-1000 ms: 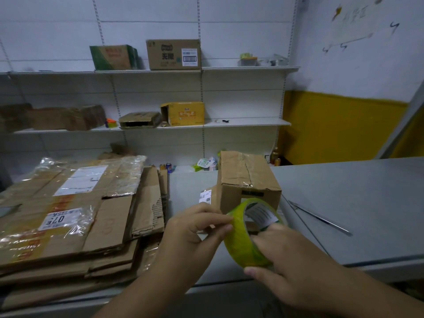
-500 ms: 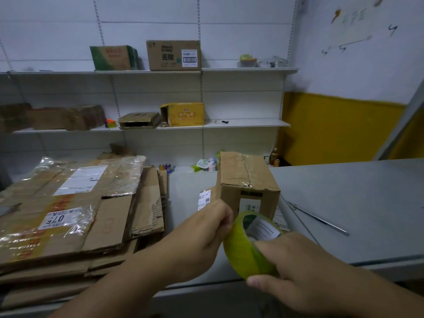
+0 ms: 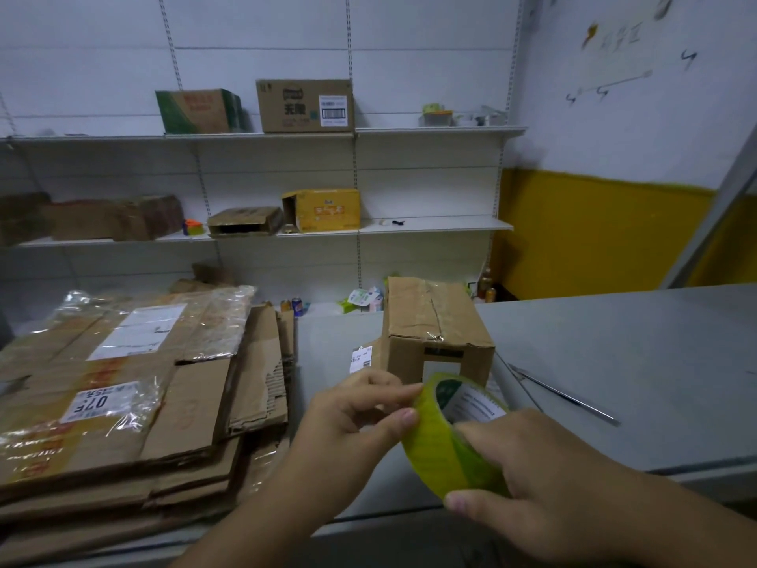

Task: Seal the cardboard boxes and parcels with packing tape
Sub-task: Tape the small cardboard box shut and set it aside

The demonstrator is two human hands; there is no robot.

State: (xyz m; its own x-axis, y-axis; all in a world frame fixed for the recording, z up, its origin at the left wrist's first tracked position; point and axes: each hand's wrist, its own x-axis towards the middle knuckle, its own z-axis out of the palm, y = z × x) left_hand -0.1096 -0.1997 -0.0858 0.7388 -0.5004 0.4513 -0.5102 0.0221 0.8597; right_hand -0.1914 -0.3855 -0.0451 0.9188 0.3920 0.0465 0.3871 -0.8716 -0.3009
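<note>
A yellow-green roll of packing tape (image 3: 440,453) is held up in front of me, above the near edge of the grey counter (image 3: 614,362). My right hand (image 3: 540,485) grips the roll from the right, thumb under it and fingers through its core. My left hand (image 3: 356,416) pinches at the roll's left rim with thumb and fingertips. Just behind the roll stands a small brown cardboard box (image 3: 434,330) with old clear tape along its top seam and a white label on its near face.
A stack of flattened cardboard boxes (image 3: 123,383) with plastic film and labels fills the counter's left side. A thin metal rod (image 3: 565,397) lies on the counter to the right. White wall shelves (image 3: 430,225) behind hold several cartons. A yellow-painted wall is at right.
The tape roll and both hands have sunk slightly lower and nearer to me. My left fingers have shifted along the roll's left rim, still picking at it.
</note>
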